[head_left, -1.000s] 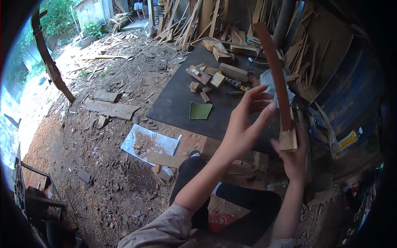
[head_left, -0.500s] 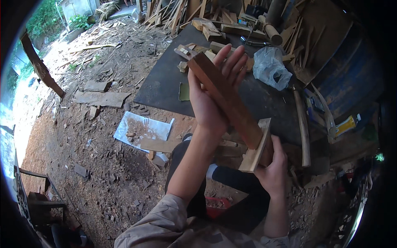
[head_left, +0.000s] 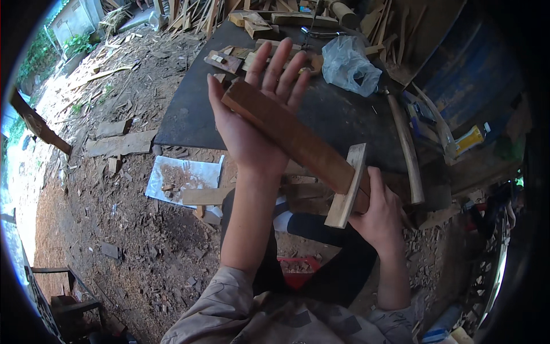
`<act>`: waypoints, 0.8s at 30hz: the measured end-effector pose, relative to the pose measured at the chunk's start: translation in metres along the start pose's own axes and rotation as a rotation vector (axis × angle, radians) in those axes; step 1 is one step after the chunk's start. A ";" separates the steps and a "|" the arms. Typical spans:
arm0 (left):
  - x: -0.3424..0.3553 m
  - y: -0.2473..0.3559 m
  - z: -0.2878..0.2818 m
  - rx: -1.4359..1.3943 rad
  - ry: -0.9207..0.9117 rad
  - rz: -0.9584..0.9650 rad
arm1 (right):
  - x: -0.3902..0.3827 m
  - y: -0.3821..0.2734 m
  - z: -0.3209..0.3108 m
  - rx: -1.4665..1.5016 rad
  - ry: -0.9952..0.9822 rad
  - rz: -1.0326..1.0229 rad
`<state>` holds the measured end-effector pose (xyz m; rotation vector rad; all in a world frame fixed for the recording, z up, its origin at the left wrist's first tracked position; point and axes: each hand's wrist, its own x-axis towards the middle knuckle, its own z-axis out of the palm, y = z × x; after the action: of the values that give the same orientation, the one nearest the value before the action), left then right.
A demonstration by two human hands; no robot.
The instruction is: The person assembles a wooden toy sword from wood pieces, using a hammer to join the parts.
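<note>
A long reddish-brown wooden bar [head_left: 289, 135] slants across in front of me, its far end up at the left. A pale, flat wooden crosspiece [head_left: 348, 186] sits across it near the lower right end. My right hand [head_left: 378, 215] is closed round the short end below this crosspiece, its fingers partly hidden behind the wood. My left hand [head_left: 255, 123] is palm up with fingers stretched and spread. The bar lies against that palm, with no fingers wrapped round it.
Beyond my hands is a dark table [head_left: 189, 109] with wood offcuts [head_left: 252, 24] and a clear plastic bag [head_left: 349, 66]. A long-handled tool [head_left: 405, 149] lies along its right side. A white sheet [head_left: 184, 178] with debris is on the chip-covered ground. A yellow packet [head_left: 470, 140] is at right.
The view has shifted. The bar now lies at a flatter slant, its far end further left, and my left hand has moved left with its fingers spread wider. My right hand keeps its grip.
</note>
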<state>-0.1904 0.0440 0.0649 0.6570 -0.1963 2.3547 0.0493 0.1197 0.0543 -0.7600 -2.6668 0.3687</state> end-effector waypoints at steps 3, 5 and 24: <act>-0.005 0.007 -0.013 -0.010 0.007 0.014 | 0.005 0.001 -0.010 -0.033 0.098 -0.039; -0.008 0.009 -0.016 0.077 0.044 0.037 | 0.009 0.007 -0.013 -0.108 0.168 -0.081; 0.007 0.003 -0.040 -0.269 0.117 -0.045 | 0.007 0.023 -0.040 0.737 -0.139 0.253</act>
<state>-0.2131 0.0583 0.0346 0.3883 -0.4326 2.2616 0.0705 0.1487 0.0848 -0.8287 -2.2636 1.4059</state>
